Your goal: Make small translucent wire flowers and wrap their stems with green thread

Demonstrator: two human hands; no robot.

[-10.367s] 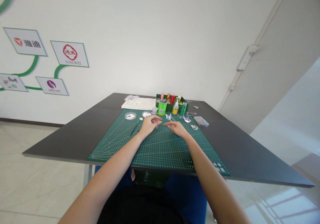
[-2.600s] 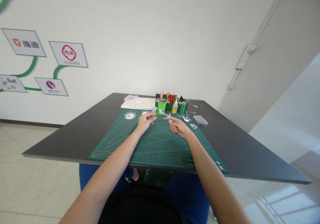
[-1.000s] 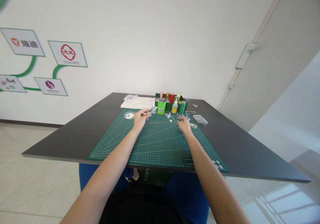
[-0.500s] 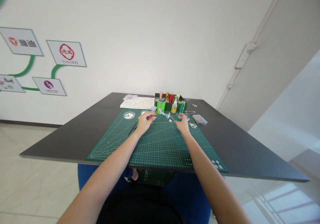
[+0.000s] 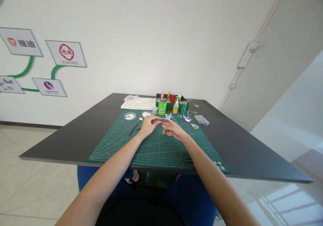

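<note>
Above the green cutting mat point(image 5: 156, 148), my left hand point(image 5: 148, 125) is closed in a pinch around something small, thin and dark green, too small to name. Close to its right is my right hand point(image 5: 174, 130), palm turned partly up, with fingers apart and nothing visible in them. Just beyond the fingertips lies a pale blue and white ornament point(image 5: 168, 117) with thin strands. Left of my left hand, a slim dark tool point(image 5: 132, 130) rests on the mat near a small pale flower-like piece point(image 5: 140, 119).
Behind the hands stand a bright green can point(image 5: 162, 107), a glue bottle point(image 5: 176, 107) and a green thread spool point(image 5: 183, 108). A box of spools point(image 5: 172, 99) is at the back. Scissors point(image 5: 194, 126) and a clear case point(image 5: 202, 120) lie right; a shallow dish point(image 5: 130, 116) sits left.
My right hand has moved left, away from the spool side, and turned its palm partly up beside my left hand. My left hand has shifted slightly right, still pinching.
</note>
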